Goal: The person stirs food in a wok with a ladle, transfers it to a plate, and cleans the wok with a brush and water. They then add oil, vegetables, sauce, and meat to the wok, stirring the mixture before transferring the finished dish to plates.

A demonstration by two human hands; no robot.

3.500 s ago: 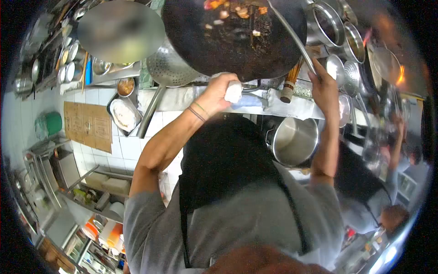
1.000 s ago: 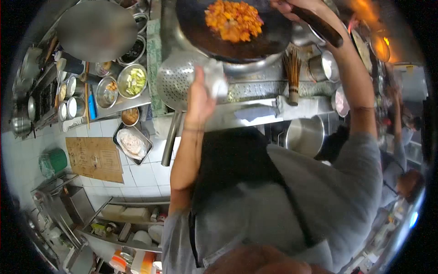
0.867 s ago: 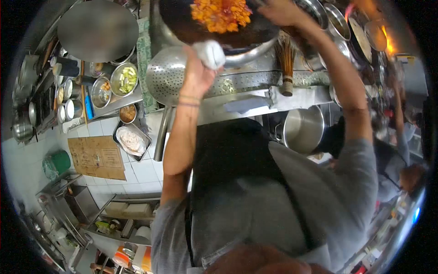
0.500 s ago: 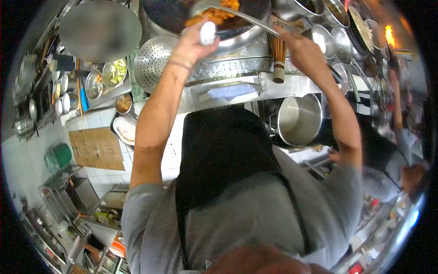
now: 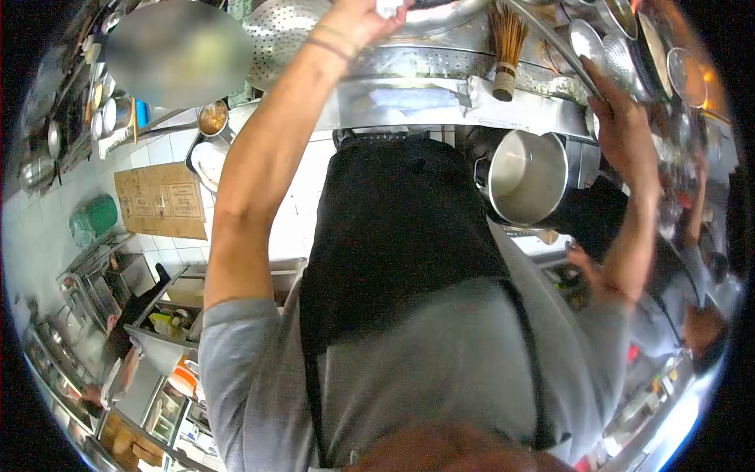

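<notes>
At the top edge my left hand [image 5: 363, 22] is closed around a white bundle [image 5: 388, 7] that looks like a folded cloth, close to the wok's rim; its fingertips are partly cut off. My right hand [image 5: 625, 130], out to the right, grips the long metal handle of a ladle [image 5: 560, 49]. The ladle's head lies beyond the top of the view. Between the hands, a bamboo wok brush [image 5: 506, 59] rests on the metal stove front. Only a sliver of the dark wok [image 5: 431, 2] shows.
A large perforated strainer [image 5: 275, 39] lies left of the wok. Below the counter edge stands a deep steel pot [image 5: 528, 177]. Metal ladles and strainers [image 5: 621, 59] crowd the right. Another person [image 5: 676, 275] is close by on the right. Cardboard [image 5: 161, 200] lies on the tiled floor.
My right hand has swung right and down with the ladle, whose head has left the view. The view has tilted down, so the wok and its orange food have mostly slipped out of sight.
</notes>
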